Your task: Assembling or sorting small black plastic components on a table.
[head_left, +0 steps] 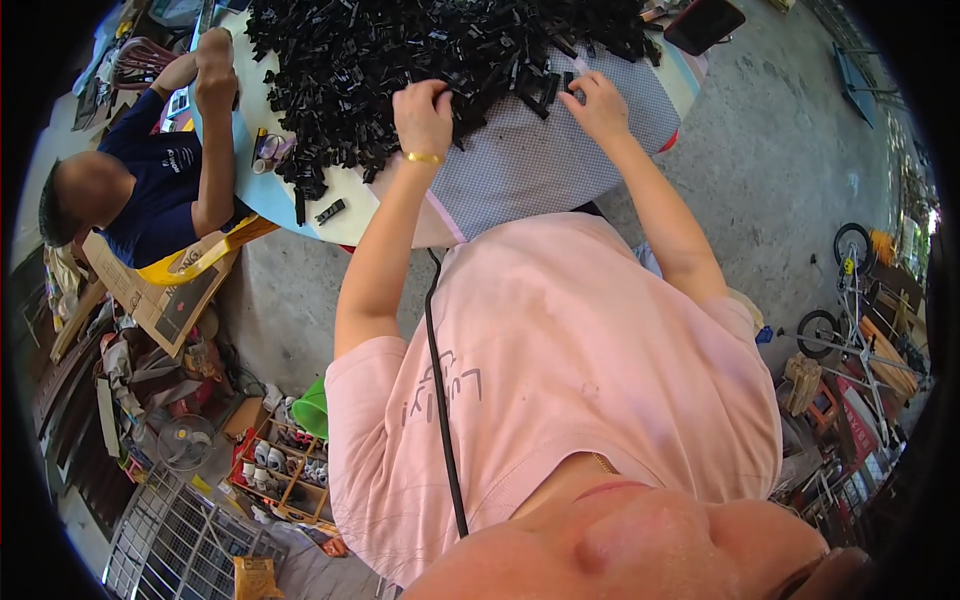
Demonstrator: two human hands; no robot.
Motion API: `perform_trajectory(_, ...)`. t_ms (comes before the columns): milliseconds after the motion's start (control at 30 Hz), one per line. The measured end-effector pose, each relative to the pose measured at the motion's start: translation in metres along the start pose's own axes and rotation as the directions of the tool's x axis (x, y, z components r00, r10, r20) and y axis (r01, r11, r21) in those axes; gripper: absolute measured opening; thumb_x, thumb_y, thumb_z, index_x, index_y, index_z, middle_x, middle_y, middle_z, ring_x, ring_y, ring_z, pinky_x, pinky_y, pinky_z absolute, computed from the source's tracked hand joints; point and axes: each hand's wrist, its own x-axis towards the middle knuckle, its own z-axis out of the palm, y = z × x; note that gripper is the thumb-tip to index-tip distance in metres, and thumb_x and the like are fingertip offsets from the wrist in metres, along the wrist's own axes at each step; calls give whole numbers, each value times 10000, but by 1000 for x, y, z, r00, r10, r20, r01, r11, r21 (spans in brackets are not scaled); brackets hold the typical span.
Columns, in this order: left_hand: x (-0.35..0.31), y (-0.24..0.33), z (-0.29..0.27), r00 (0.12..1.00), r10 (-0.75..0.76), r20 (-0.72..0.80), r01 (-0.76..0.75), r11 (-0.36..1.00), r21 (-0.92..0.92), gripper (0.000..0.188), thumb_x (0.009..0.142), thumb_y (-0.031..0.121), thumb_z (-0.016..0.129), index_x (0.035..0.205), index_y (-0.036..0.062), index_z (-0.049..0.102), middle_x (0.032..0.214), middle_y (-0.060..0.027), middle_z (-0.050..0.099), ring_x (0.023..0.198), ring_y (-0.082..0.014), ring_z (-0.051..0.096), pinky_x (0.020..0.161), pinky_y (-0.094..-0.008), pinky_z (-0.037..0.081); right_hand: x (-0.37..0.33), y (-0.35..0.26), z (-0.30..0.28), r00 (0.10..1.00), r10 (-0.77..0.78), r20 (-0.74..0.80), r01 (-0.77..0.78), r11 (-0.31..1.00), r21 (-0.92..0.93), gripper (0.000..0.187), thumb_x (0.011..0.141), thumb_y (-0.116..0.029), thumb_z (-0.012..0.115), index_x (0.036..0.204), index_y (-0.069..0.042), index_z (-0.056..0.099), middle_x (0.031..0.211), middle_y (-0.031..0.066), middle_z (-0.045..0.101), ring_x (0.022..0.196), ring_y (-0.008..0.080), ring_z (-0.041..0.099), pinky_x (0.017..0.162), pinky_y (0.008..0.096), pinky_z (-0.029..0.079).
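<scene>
A large heap of small black plastic parts (pixel 345 85), shaped somewhat like clips, covers the far part of the round table (pixel 540 170). My left hand (pixel 422 120), with a yellow bracelet at its wrist, rests at the near edge of the heap. Its fingers are curled toward the thumb, and whatever they grip is hidden. To the right, my right hand (pixel 602 108) hovers over the checked cloth, thumb and forefinger apart, beside a loose black part (pixel 567 82). Another single black part (pixel 331 210) lies near the table's front left edge.
A co-worker (pixel 150 185) in a dark blue shirt sits at the left, hands raised over the table edge. A phone (pixel 704 26) lies at the far right rim. Rolls of tape (pixel 268 150) stand left of the heap. A black cable (pixel 440 400) hangs down my front.
</scene>
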Motion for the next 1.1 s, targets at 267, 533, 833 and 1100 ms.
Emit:
perform_trajectory(267,-57,20,27,889,39,457,111,948,-297,186,704,72,625,887,39,627,811,-131,605,751,-299,582,688,-348,470,-8,6,3,999,8,-31,-9,1000,-30,201,673,-126,598,855,-43,592,870,106,588,793,274,567,688,367,468)
perform_trajectory(533,-22,38,49,981,-41,188,90,962,-258,169,714,120,652,859,49,601,844,-115,558,702,-290,576,619,-350,477,-53,-40,-4,954,-299,-24,298,936,188,246,643,-68,593,885,-31,575,822,98,548,764,266,544,664,347,462)
perform_trajectory(833,-29,8,26,963,-14,269,-30,987,159,170,656,125,677,798,63,610,831,-92,538,820,-278,511,708,-353,451,-13,-31,21,935,-350,-48,353,931,88,196,673,-66,571,868,-51,578,849,78,580,791,265,535,700,343,460)
perform_trajectory(1100,-21,24,-5,876,-345,338,437,863,-252,123,761,47,602,881,22,608,821,-91,620,693,-158,598,612,-254,484,-38,-29,3,943,-326,64,316,940,129,214,663,-71,589,877,-65,582,813,75,548,806,260,542,712,347,462)
